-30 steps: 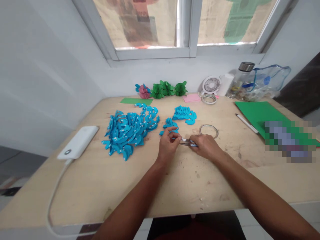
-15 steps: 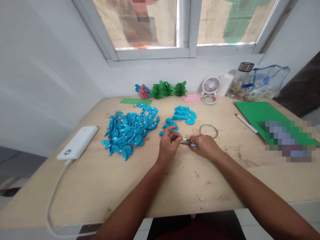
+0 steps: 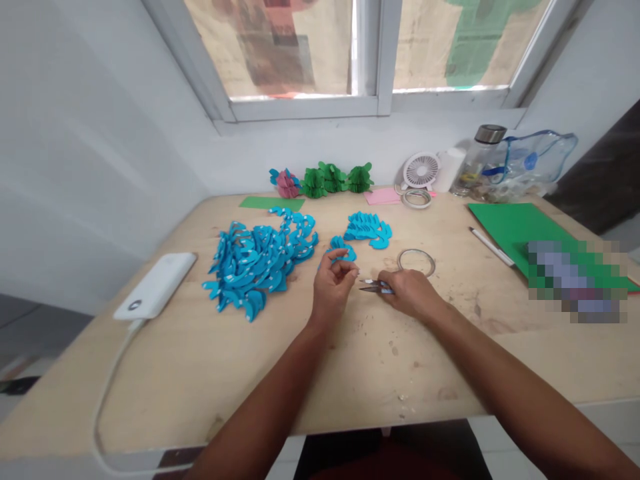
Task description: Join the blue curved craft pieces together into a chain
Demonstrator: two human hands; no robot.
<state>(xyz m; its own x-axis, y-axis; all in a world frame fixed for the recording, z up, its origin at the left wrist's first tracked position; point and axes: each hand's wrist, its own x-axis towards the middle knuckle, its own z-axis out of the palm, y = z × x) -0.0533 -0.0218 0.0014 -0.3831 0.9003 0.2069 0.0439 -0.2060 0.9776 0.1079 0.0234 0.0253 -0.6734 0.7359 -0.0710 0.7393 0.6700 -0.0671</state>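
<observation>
My right hand [image 3: 410,291] is closed round the handles of a small pair of scissors [image 3: 373,288], whose blades are parted and point left. A tiny white piece [image 3: 369,281] shows at the upper blade. Just left of the blade tips, my left hand [image 3: 334,287] is closed in a pinch; whatever sits between its fingertips is too small to make out. Behind that hand lies a small group of blue paper pieces [image 3: 345,248], partly hidden by the fingers. A thin roll of tape [image 3: 417,263] lies flat beyond my right hand.
A large heap of blue paper pieces with white spots [image 3: 255,257] spreads to the left, near a cabled white power bank [image 3: 156,285]. More blue pieces [image 3: 370,229] lie centre-back. Green paper figures [image 3: 334,178], a fan [image 3: 421,171] and a bottle [image 3: 477,160] line the wall. Green sheets [image 3: 520,223] lie right.
My left hand has drawn slightly left, away from the scissors, leaving a gap at the blade tips. The blades look further apart. My right hand has hardly moved.
</observation>
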